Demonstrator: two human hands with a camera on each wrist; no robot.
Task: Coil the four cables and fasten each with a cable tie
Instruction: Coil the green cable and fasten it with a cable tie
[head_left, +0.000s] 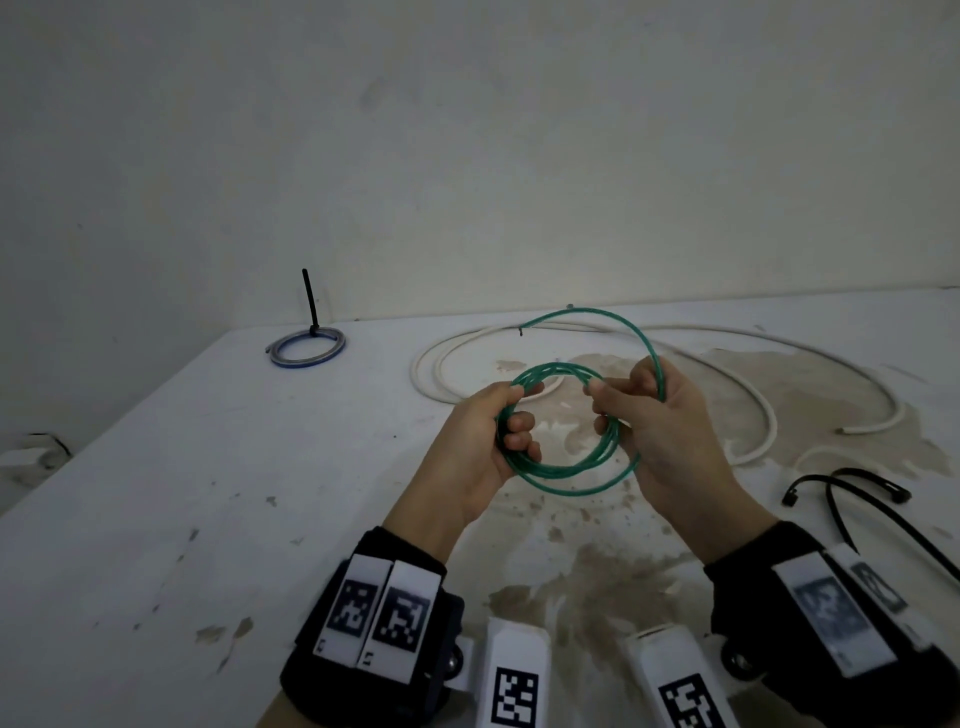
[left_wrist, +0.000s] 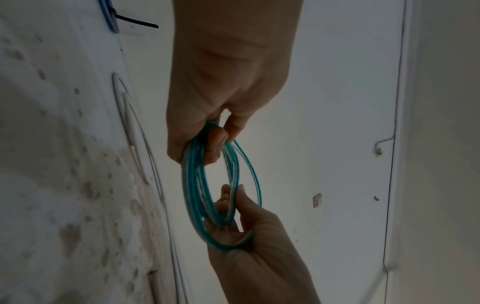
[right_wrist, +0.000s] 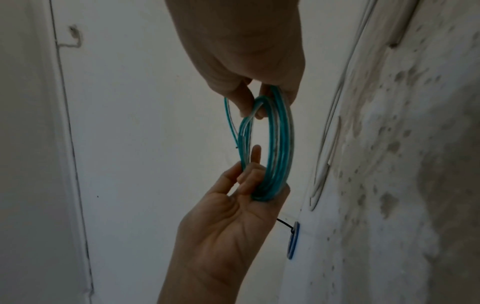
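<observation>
Green cable (head_left: 563, 470), coiled, was held above counter (head_left: 208, 493) betw. both grips: left hand (head_left: 480, 447) curled round one side, right hand (head_left: 670, 431) pinching the other. Prob. light, springy; loose tail wants pinning at the crossing.

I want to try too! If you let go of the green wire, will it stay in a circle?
Probably not. The green wire looks springy: its loose end arcs above the coil unsupported. Both hands, left hand and right hand, grip it, and no tie binds it.
</observation>
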